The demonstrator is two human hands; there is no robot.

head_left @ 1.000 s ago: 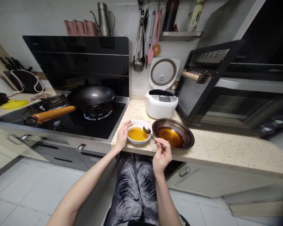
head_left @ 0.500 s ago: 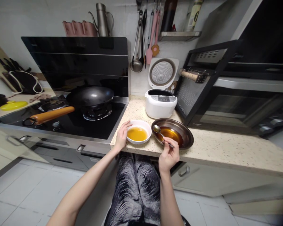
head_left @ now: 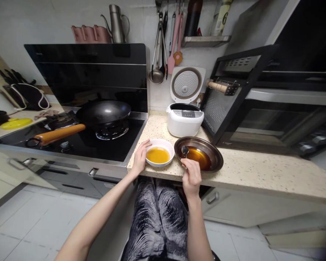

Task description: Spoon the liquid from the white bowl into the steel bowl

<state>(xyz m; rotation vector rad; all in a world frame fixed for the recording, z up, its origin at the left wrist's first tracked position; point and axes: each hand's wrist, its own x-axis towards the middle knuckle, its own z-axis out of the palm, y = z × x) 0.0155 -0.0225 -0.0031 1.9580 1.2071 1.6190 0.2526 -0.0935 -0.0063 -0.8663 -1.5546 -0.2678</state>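
My left hand point(head_left: 140, 157) grips the left rim of a white bowl point(head_left: 171, 159), steadying it on the counter. Amber-yellow liquid covers the bowl's bottom. My right hand point(head_left: 191, 177) pinches the handle of a metal spoon point(head_left: 185, 150), whose head is over the left part of a dark metal basin point(head_left: 218, 159). Whether the spoon touches the liquid I cannot tell. Darker amber liquid lies in the basin, which stands just right of the bowl. Most of the spoon's handle is hidden by my fingers.
Behind the basin stands a white rice cooker point(head_left: 185, 123) with its lid up. A wok point(head_left: 105, 110) with a wooden handle sits on the stove at left. An oven point(head_left: 282, 123) in a black rack is at right. Utensils hang from the wall.
My right hand has shifted slightly left, and the spoon's head has turned over and moved a little right inside the basin. My left hand and the bowl have stayed put.
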